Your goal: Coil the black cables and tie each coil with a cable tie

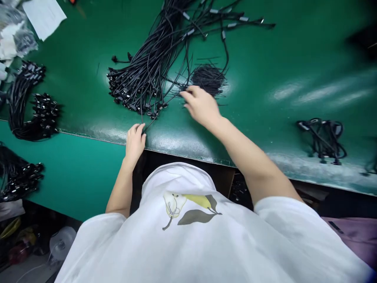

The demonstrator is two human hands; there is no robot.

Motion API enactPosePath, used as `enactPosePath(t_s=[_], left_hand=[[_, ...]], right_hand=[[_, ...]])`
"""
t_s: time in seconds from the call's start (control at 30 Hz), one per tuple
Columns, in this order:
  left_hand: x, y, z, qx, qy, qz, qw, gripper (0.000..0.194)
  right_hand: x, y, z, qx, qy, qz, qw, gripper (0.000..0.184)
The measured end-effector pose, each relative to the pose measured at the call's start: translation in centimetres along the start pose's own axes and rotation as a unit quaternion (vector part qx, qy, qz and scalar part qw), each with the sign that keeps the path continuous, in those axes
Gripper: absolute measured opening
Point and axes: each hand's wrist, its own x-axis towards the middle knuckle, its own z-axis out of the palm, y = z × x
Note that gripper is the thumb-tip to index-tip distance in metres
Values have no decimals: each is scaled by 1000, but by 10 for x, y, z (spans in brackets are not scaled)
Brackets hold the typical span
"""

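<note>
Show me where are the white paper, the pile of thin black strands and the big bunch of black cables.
White paper (44, 17): head view, middle of the sheet.
Pile of thin black strands (207, 78): head view, middle of its top.
Big bunch of black cables (159, 51): head view, dense middle part.

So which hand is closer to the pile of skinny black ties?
Right: the right hand is at the near edge of the pile of thin black ties; the left hand is farther off to the left, holding a black cable at the edge of the green table.
</note>
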Motion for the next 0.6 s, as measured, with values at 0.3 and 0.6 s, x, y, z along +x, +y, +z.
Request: enactPosePath(t_s=[0.3, 0.6], left_hand=[[-42, 5, -41, -130, 204, 47, 969, 39], [38, 54, -23, -291, 49, 88, 951, 42]], right_hand=[[68, -56, -36, -190, 24, -250, 949, 44], [37, -80, -51, -128, 48, -428, 894, 37]])
